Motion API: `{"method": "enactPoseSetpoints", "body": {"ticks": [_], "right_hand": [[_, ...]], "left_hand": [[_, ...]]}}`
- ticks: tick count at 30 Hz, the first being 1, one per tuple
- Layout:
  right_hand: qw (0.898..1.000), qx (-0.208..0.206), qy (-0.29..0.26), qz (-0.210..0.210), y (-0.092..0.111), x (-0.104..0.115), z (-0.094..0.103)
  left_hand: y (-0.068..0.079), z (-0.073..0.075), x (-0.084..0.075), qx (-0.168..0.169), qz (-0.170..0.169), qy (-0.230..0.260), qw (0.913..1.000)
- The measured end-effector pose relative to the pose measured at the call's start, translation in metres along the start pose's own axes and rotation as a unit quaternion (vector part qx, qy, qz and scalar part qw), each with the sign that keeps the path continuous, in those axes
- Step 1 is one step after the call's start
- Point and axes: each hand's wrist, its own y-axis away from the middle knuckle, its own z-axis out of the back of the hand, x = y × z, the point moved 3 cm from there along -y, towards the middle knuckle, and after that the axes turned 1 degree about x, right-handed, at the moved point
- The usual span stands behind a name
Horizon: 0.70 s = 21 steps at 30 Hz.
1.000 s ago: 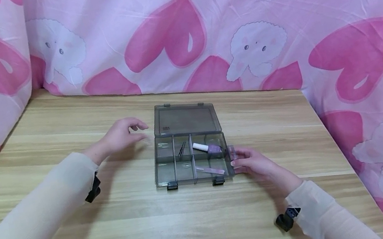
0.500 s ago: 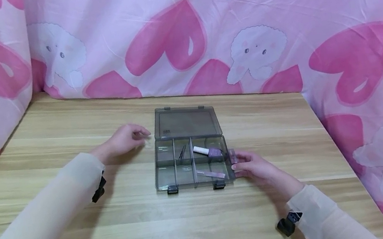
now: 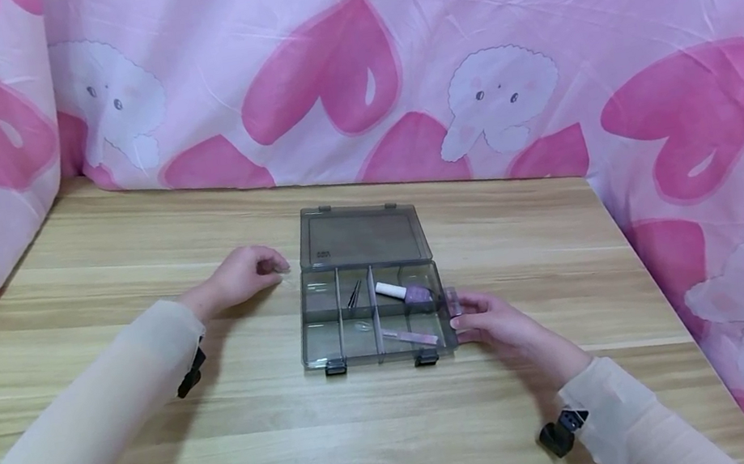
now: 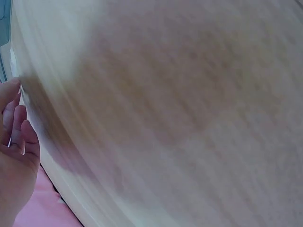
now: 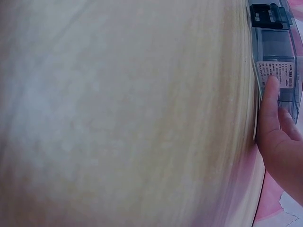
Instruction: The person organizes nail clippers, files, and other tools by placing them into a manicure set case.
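A smoky clear compartment box [image 3: 384, 359] lies on the wooden table [image 3: 306, 456], its lid [image 3: 363, 235] folded back. Inside lie a purple nail polish bottle [image 3: 416, 294] with a white cap, a slim pinkish strip [image 3: 410, 336], thin dark pointed tools [image 3: 354, 294] and a small clear piece. My left hand [image 3: 242, 275] is left of the box, thumb and fingertips curled at another small, faint clear piece [image 3: 287, 276], which they seem to pinch. My right hand [image 3: 498, 323] touches the box's right wall, a finger over its white label [image 5: 282, 71].
Two black latches, the left latch [image 3: 335, 367] and the right latch [image 3: 426, 357], jut from the box's front edge. Pink heart-patterned cloth [image 3: 491, 15] hangs behind and beside the table. Black wrist cameras, such as the right one [image 3: 558, 439], sit below both sleeves.
The thumb and fingers of my left hand have drawn together at the clear piece, and that hand has come down slightly. My right hand stays against the box.
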Motion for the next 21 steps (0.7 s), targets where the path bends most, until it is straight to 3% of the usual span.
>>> {"method": "enactPoseSetpoints", "body": {"ticks": [15,21], "right_hand": [[1.000,0.004,-0.007,0.005,0.000,0.000,-0.001],[1.000,0.007,-0.011,0.008,0.000,0.000,0.000]], "left_hand": [[0.010,0.012,0.001,-0.015,0.039,-0.010,0.9991],[0.017,0.019,-0.005,-0.023,0.035,-0.016,0.9990]]}}
